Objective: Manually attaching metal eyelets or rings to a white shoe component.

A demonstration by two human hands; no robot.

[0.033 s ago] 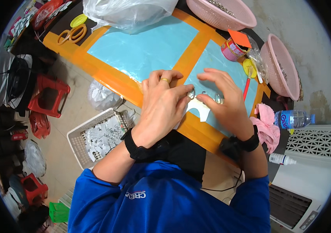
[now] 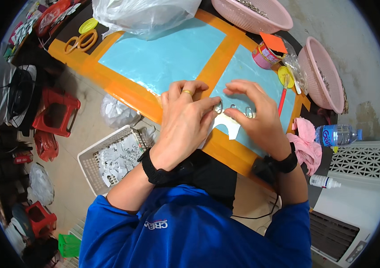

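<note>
across the smooth, shiny blue sheet (image 2: 163,58) and its flat orange tape (image 2: 219,64), hardly anything had shifted from an instant earlier, so the work seemed no further along. my right hand (image 2: 257,114) arched, thumb and forefinger parted, and my left hand (image 2: 182,123) pinched near the table's front edge. between them lay the white, curve-cut card (image 2: 233,126), with a thin, glinting metal ring (image 2: 219,107) at my left fingertips.
</note>
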